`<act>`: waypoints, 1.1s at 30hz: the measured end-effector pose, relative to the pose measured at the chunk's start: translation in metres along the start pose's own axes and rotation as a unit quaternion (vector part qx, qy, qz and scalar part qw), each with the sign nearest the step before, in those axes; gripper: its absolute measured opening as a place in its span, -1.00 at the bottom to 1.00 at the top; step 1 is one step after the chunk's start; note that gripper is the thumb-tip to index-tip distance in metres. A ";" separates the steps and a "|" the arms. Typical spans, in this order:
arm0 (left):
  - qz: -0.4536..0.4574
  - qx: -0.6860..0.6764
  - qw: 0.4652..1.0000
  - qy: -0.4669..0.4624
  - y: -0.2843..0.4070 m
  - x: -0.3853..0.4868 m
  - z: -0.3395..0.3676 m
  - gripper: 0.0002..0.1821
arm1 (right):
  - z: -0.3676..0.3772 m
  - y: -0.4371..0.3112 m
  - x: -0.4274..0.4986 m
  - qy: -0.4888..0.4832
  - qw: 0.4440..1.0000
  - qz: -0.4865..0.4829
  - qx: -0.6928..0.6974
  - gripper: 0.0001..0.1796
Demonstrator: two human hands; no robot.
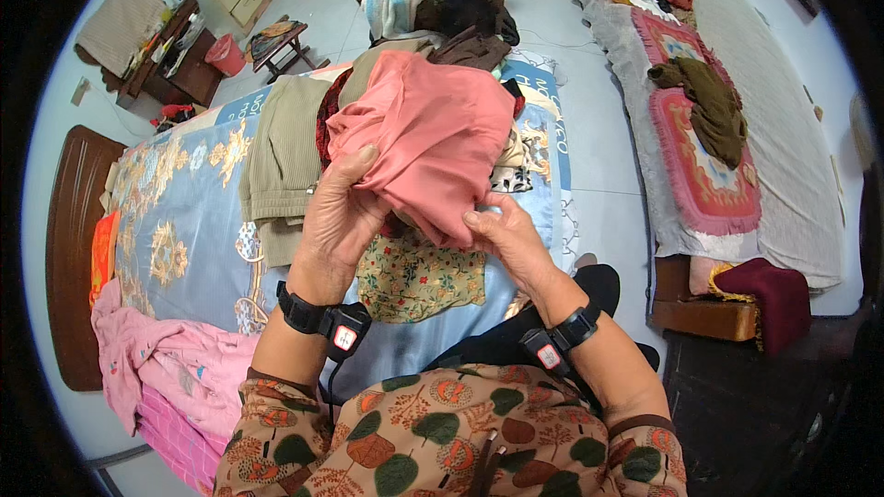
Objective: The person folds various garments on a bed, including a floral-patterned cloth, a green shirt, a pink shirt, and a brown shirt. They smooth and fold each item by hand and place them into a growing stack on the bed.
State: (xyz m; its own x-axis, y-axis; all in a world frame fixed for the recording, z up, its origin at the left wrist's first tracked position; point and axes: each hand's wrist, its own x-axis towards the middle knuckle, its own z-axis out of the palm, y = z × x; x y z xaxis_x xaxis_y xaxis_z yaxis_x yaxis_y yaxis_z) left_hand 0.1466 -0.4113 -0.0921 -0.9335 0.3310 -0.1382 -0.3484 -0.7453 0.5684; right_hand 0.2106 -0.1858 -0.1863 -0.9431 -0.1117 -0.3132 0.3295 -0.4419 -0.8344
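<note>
A coral-pink garment (pixel 435 131), bunched and loosely folded, hangs between my two hands above the bed. My left hand (pixel 345 203) grips its left lower side, thumb on top. At its lower right corner, my right hand (pixel 501 224) pinches the cloth between thumb and fingers. Behind it, partly covered, lie ribbed khaki trousers (pixel 283 145) and a red-and-black cloth (pixel 330 117). A yellow floral cloth (pixel 421 283) is spread on the bed just below my hands. Black-and-white patterned fabric (pixel 512 178) shows at the right of the pink garment.
The bed bears a blue floral cover (pixel 186 221), with a pink garment (pixel 173 352) at its near left. Dark clothes and a striped towel (pixel 397 3) hang over the far bed end. A covered sofa (pixel 780 152) stands right, holding an olive garment (pixel 711 110). A small stool (pixel 276 45) stands beyond.
</note>
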 end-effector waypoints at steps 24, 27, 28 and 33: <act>0.047 0.268 0.958 -0.093 -0.039 0.070 0.111 -0.82 | -0.067 -0.183 -0.108 0.217 0.802 -0.402 -0.384 -0.76; 0.040 0.305 0.948 -0.084 -0.044 0.101 0.134 -0.76 | -0.072 -0.203 -0.092 0.267 0.817 -0.404 -0.312 -0.78; 0.076 0.273 0.949 -0.139 -0.043 0.106 0.143 -0.80 | -0.074 -0.208 -0.091 0.286 0.772 -0.457 -0.337 -0.79; 0.220 0.248 0.920 -0.207 -0.021 0.074 0.154 -0.74 | -0.075 -0.204 -0.113 0.222 0.724 -0.556 -0.343 -0.73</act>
State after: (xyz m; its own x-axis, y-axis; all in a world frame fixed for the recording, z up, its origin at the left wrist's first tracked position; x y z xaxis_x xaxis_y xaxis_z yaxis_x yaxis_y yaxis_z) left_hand 0.0982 -0.2822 0.0102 -0.8269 0.3295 0.4558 0.2329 -0.5371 0.8108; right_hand 0.2529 -0.0160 -0.0144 -0.5856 0.3374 0.7370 -0.5339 0.5236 -0.6639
